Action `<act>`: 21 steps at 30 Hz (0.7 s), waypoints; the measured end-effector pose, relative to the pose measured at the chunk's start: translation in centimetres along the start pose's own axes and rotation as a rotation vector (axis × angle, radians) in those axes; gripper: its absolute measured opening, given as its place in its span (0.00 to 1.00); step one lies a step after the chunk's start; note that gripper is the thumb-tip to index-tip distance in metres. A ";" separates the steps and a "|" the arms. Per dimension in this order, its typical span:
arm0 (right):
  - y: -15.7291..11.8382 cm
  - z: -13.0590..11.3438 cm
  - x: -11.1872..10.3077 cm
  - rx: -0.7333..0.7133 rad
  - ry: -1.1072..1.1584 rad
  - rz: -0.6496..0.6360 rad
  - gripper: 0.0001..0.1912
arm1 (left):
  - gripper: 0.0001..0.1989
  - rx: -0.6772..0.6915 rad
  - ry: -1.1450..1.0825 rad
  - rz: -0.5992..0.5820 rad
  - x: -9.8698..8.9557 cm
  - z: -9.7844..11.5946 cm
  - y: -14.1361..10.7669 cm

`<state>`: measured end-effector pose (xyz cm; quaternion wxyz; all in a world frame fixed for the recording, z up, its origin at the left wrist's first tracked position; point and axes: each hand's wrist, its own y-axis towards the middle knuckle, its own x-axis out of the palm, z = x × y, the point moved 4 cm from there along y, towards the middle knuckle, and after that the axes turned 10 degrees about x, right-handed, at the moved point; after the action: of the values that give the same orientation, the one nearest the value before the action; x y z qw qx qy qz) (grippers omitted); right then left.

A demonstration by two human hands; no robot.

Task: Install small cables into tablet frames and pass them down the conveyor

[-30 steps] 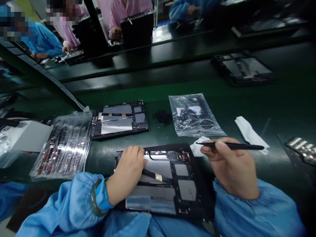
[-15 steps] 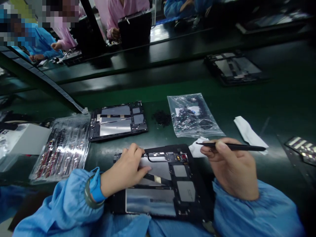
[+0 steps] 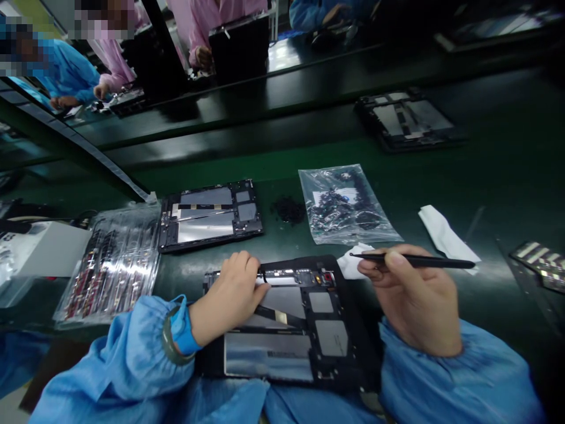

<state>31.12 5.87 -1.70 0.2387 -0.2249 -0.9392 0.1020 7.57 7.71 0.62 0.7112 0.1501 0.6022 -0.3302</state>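
An opened tablet (image 3: pixel 289 356) lies in front of me on a black mat, its inner side up, with a narrow circuit board along the far edge. My left hand (image 3: pixel 236 288) rests over its far left part, thumb and forefinger closed at a short black cable (image 3: pixel 265 275); the other fingers curl over the edge and their tips are hidden. Above the mat's right side, my right hand (image 3: pixel 412 294) grips black tweezers (image 3: pixel 424 261) between thumb and fingers. Their tip points left and is apart from the tablet.
A second opened tablet (image 3: pixel 205 229) lies beyond, beside clear trays of boards (image 3: pixel 108 265). A pile of small black parts (image 3: pixel 289 209), a plastic bag (image 3: pixel 348 206) and white wipes (image 3: pixel 445 235) lie farther right. Another opened tablet (image 3: pixel 410 121) sits at the back. Co-workers sit across.
My left hand has shifted slightly right at the tablet's far edge, and less of the black cable shows beside its fingers. My right hand holds the tweezers almost still.
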 end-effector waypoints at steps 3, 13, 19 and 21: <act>0.1 0.0 0.1 0.005 0.005 -0.007 0.14 | 0.10 0.029 -0.025 -0.109 -0.9 -0.5 0.7; 0.2 -0.2 -0.3 0.030 0.034 0.031 0.19 | 0.15 0.180 -0.424 -0.049 -2.7 -2.0 -0.3; 0.2 -0.1 -0.3 0.044 0.033 0.051 0.19 | 0.10 0.397 -0.436 0.145 -2.0 -2.2 -0.6; 0.2 0.0 -0.3 0.034 0.031 0.053 0.18 | 0.10 0.452 -0.435 0.213 -2.2 -2.0 -0.8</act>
<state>31.39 5.91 -1.85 0.2543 -0.2470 -0.9272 0.1209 5.38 8.97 2.36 0.8023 0.2923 0.3286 -0.4036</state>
